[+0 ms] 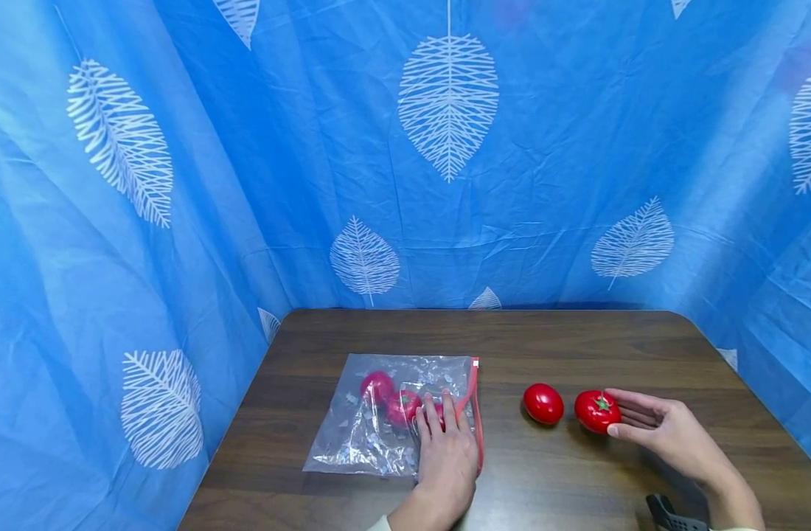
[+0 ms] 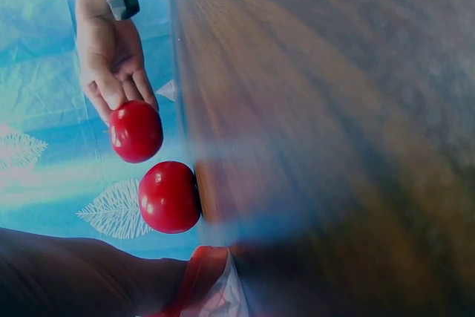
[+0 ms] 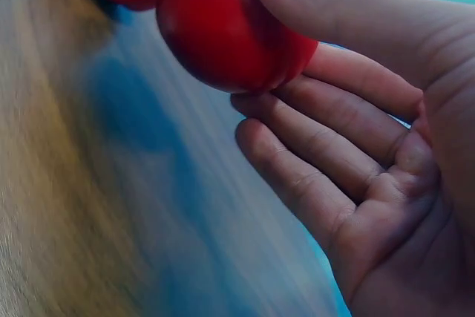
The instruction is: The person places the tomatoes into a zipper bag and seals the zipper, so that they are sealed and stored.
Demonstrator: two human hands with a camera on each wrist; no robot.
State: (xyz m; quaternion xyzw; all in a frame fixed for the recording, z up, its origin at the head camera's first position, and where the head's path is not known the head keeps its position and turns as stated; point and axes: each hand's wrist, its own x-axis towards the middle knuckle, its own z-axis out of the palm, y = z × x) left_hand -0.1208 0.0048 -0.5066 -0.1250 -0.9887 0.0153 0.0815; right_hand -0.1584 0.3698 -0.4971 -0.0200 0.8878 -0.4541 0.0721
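My right hand (image 1: 671, 435) pinches a red tomato (image 1: 594, 411) with a green calyx between thumb and fingers, at the right of the table. The right wrist view shows the thumb (image 3: 334, 5) across this tomato and the fingers under its side. A smooth, oval red tomato (image 1: 543, 403) lies just left of it. My left hand (image 1: 445, 464) rests palm down on a clear plastic zip bag (image 1: 339, 450), fingers spread near its red zip edge (image 1: 480, 435). Inside the bag are a pinkish-red tomato (image 1: 377, 386), a tomato with a calyx (image 1: 402, 408) and a red one partly hidden under the fingers.
The dark wooden table (image 1: 545, 339) has rounded far corners. A blue curtain (image 1: 531, 147) with white leaf prints hangs behind and on both sides. A dark band (image 1: 674, 516) is around the right wrist.
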